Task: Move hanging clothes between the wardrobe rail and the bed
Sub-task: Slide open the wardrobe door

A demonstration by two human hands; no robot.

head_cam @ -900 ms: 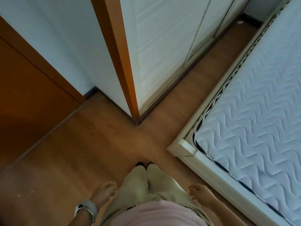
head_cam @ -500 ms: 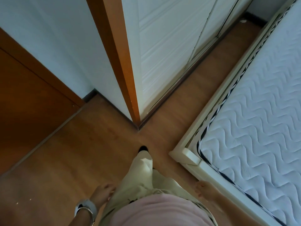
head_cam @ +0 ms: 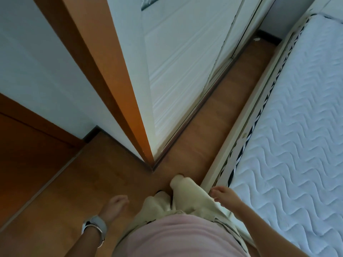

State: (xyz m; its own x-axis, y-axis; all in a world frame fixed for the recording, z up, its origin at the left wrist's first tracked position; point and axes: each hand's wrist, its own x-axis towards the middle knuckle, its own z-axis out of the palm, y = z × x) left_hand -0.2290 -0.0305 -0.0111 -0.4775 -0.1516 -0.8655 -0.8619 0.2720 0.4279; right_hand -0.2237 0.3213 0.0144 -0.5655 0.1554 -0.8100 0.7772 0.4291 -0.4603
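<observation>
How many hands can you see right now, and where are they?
2. The left hand, with a watch on its wrist, hangs over the wooden floor; the right hand hangs by the bed frame, near the mattress. Both are empty.

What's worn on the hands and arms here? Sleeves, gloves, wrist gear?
No gloves, and no sleeves show on either forearm. The left hand has a watch with a pale grey band at the wrist and a thin metal bangle beside it. The right hand and its wrist carry nothing.
</observation>
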